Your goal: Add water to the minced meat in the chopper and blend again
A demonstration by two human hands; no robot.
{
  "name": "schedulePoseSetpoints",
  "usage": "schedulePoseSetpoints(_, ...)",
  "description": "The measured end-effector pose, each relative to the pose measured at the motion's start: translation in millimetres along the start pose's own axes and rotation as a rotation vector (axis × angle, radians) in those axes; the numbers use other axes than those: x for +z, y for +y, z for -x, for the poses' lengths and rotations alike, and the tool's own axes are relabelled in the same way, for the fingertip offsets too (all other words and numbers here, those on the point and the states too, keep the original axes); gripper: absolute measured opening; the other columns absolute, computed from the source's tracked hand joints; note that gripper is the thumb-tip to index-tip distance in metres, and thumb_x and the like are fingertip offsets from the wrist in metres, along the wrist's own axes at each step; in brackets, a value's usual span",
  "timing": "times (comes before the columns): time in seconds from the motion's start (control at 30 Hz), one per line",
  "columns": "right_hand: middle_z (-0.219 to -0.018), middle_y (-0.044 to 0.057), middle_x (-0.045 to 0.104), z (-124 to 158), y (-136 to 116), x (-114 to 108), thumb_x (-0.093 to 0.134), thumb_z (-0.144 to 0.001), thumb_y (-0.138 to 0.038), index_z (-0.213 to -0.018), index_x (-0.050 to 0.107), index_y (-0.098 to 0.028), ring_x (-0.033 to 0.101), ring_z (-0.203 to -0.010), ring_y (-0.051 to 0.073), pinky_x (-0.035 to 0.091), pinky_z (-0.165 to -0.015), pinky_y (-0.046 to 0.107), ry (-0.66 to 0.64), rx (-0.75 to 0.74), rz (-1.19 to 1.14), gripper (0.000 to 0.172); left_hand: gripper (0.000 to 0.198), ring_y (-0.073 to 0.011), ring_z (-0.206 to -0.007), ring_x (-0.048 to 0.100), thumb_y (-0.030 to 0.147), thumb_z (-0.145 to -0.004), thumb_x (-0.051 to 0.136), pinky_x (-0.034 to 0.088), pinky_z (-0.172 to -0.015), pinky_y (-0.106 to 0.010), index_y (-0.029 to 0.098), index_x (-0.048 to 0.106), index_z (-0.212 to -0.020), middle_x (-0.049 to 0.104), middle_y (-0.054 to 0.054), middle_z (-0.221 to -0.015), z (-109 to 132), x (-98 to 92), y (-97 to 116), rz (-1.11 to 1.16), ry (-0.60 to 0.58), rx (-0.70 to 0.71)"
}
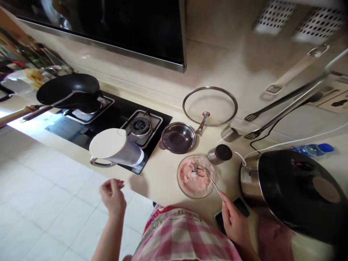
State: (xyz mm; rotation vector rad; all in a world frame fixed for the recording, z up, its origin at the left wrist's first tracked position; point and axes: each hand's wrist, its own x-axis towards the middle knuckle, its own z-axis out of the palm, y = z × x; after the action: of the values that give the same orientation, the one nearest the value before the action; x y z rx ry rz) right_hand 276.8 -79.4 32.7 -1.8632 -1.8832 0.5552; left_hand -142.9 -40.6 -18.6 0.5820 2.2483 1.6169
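Observation:
My right hand [234, 219] is closed around the handle of a thin metal utensil [216, 186]. Its far end dips into pink minced meat [190, 185], so I cannot tell whether it is a spoon or a fork. The meat fills a clear glass bowl [179, 184] on the counter, and a chopper blade [194, 168] with a white hub stands in the middle of it. Away to the left, my left hand [112, 194] hangs in the air over the floor, fingers curled together, with nothing visible in them. The nearest thing to it is a white pitcher [127, 152].
Behind the bowl are a small metal pan [178, 137], a glass lid [210, 105] and a dark-topped chopper motor [220, 154]. A large black-lidded cooker [296, 192] borders the right, near a phone [240, 207]. A wok [69, 90] sits on the left burner.

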Motion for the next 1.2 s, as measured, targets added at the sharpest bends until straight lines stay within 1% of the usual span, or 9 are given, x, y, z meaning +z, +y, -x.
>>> schedulePoseSetpoints(0.17, -0.110, 0.008, 0.073, 7, 13, 0, 0.040, -0.091, -0.035, -0.118, 0.069, -0.022, 0.072, -0.094, 0.020, 0.059, -0.074, 0.024, -0.078, -0.012, -0.046, 0.041, 0.042, -0.0129, -0.067, 0.062, 0.052, -0.075, 0.068, 0.050, -0.063, -0.026, 0.019, 0.054, -0.096, 0.061, 0.001, -0.077, 35, 70.0, 32, 0.148, -0.576, -0.144)
schedulePoseSetpoints(0.33, -0.112, 0.008, 0.073, 10, 6, -5, 0.042, -0.092, -0.043, -0.114, 0.070, -0.022, 0.070, -0.101, 0.021, 0.059, -0.082, 0.027, -0.034, 0.129, -0.224, 0.042, 0.031, -0.0094, -0.059, 0.062, 0.039, -0.082, 0.068, 0.052, -0.065, -0.026, 0.017, 0.052, -0.097, 0.059, 0.002, -0.075, 19, 146.3, 61, 0.245, -0.631, -0.543)
schedulePoseSetpoints(0.4, -0.111, 0.010, 0.073, 11, 1, -8, 0.044, -0.092, -0.046, -0.113, 0.070, -0.020, 0.069, -0.102, 0.023, 0.058, -0.083, 0.028, -0.007, 0.194, -0.293, 0.043, 0.025, -0.0103, -0.056, 0.062, 0.035, -0.083, 0.067, 0.052, -0.062, -0.026, 0.015, 0.054, -0.091, 0.060, 0.000, -0.069, 14, 162.6, 64, 0.267, -0.665, -0.650)
schedulePoseSetpoints(0.5, -0.104, 0.010, 0.075, 11, -3, -11, 0.046, -0.091, -0.048, -0.114, 0.070, -0.019, 0.070, -0.099, 0.024, 0.058, -0.084, 0.030, -0.002, 0.256, -0.358, 0.045, 0.022, -0.0113, -0.053, 0.062, 0.030, -0.082, 0.069, 0.051, -0.055, -0.023, 0.013, 0.055, -0.081, 0.062, -0.002, -0.063, 13, 172.4, 65, 0.287, -0.702, -0.679)
schedulePoseSetpoints(0.73, -0.108, 0.011, 0.074, 5, 3, -5, 0.045, -0.089, -0.051, -0.107, 0.071, -0.021, 0.070, -0.100, 0.023, 0.058, -0.082, 0.029, -0.005, 0.230, -0.304, 0.044, 0.014, -0.0106, -0.047, 0.061, 0.015, -0.081, 0.065, 0.050, -0.049, -0.019, 0.013, 0.055, -0.071, 0.062, -0.001, -0.053, 12, 170.3, 73, 0.369, -0.689, -0.675)
schedulePoseSetpoints(0.83, -0.105, 0.011, 0.074, -14, 7, -8, 0.043, -0.089, -0.050, -0.105, 0.071, -0.020, 0.070, -0.096, 0.023, 0.057, -0.079, 0.029, 0.036, 0.219, -0.257, 0.044, 0.014, -0.0101, -0.049, 0.062, 0.012, -0.083, 0.059, 0.052, -0.051, -0.018, 0.013, 0.056, -0.070, 0.063, -0.002, -0.054, 8, 159.0, 85, 0.431, -0.671, -0.664)
schedulePoseSetpoints(1.0, -0.108, 0.011, 0.072, -103, -7, -7, 0.039, -0.090, -0.046, -0.105, 0.067, -0.018, 0.066, -0.099, 0.022, 0.051, -0.085, 0.029, 0.051, 0.137, -0.306, 0.043, 0.017, -0.0098, -0.052, 0.064, 0.011, -0.083, 0.059, 0.055, -0.054, -0.018, 0.014, 0.056, -0.067, 0.065, -0.003, -0.057, 9, 112.7, 99, 0.602, -0.649, -0.706)
schedulePoseSetpoints(1.1, -0.093, 0.010, 0.073, -176, -29, 11, 0.039, -0.089, -0.036, -0.090, 0.069, -0.016, 0.064, -0.086, 0.019, 0.047, -0.078, 0.026, -0.154, 0.172, -0.187, 0.036, 0.015, -0.0105, -0.051, 0.064, 0.009, -0.077, 0.065, 0.056, -0.054, -0.019, 0.014, 0.057, -0.065, 0.066, -0.003, -0.057, 19, 74.6, 92, 0.669, -0.642, -0.744)
schedulePoseSetpoints(1.2, -0.074, 0.008, 0.070, -232, -48, 42, 0.047, -0.082, -0.026, -0.070, 0.068, -0.015, 0.060, -0.073, 0.018, 0.042, -0.068, 0.025, -0.250, 0.189, -0.158, 0.027, 0.014, -0.0103, -0.052, 0.064, 0.008, -0.069, 0.072, 0.057, -0.055, -0.019, 0.014, 0.060, -0.067, 0.066, -0.001, -0.057, 36, 36.9, 75, 0.656, -0.597, -0.773)
